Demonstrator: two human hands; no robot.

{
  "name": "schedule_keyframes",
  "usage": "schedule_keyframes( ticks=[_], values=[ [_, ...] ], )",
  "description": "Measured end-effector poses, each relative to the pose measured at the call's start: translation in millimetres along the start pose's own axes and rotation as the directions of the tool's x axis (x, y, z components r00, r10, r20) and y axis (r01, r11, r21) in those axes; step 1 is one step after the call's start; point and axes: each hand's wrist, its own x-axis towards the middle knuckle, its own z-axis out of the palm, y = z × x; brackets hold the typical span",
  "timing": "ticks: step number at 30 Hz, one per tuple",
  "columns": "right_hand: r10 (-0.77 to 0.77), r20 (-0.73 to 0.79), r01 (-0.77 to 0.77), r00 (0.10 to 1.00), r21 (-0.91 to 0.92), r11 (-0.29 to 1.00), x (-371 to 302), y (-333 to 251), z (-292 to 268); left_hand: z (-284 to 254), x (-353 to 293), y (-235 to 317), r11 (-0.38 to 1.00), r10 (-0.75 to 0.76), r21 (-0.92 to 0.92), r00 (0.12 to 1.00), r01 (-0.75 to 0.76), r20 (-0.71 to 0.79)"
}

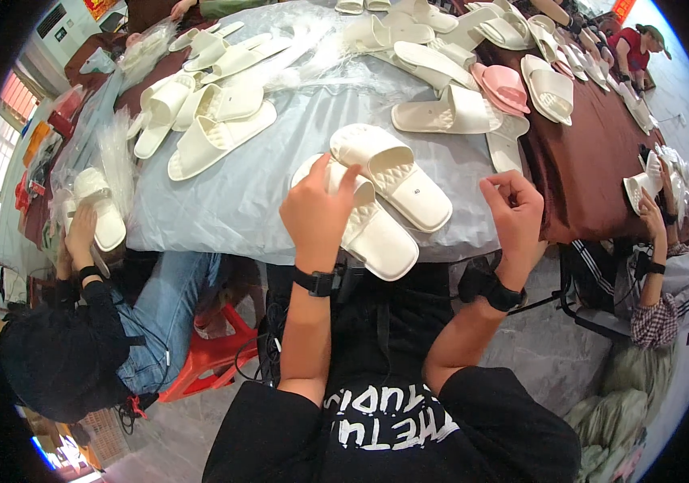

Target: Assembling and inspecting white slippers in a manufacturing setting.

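A pair of cream slippers lies at the near edge of the table in front of me. My left hand (318, 208) is closed on the nearer slipper (384, 241), fingers over its strap and thumb by the opening. Just behind it, overlapping, rests the other slipper (413, 189), its quilted insole facing up. To the right of the pair, my right hand (515, 208) hangs above the table edge, apart from the slippers. Its fingers are curled in; whatever they may hold is hidden.
Loose cream slippers (220, 145) lie at the back left, and more (449, 110) with a pink slipper (503, 87) at the back right. Plastic sheeting (304, 121) covers the table. Co-workers handle slippers (96, 205) at both sides. A red stool (214, 362) stands left.
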Motion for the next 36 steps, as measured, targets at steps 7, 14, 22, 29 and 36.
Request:
schedule_keyframes(
  ticks=[7, 14, 22, 29, 36],
  values=[
    [0.006, 0.177, 0.0, 0.984, -0.031, 1.0, 3, 13, 37, 0, 11, -25, 0.995, -0.084, -0.067, 0.99, 0.077, -0.116],
    [0.158, 0.166, -0.14, 0.974, -0.116, 0.983, -8, 1, 117, 11, 10, -36, 0.977, -0.051, -0.211, 0.998, 0.04, -0.048],
    [0.146, 0.225, -0.201, 0.963, 0.247, 0.948, -15, -5, 139, 8, 8, -23, 0.98, -0.094, -0.174, 0.995, 0.098, 0.034],
    [0.055, 0.206, -0.051, 0.977, -0.022, 0.998, -17, -23, 151, 15, 1, -13, 0.98, -0.115, -0.159, 0.993, 0.119, 0.033],
    [-0.057, 0.081, 0.07, 0.995, -0.166, 0.984, -8, -17, 181, 20, -1, -10, 0.966, -0.157, -0.202, 0.987, 0.163, 0.044]
  ],
)
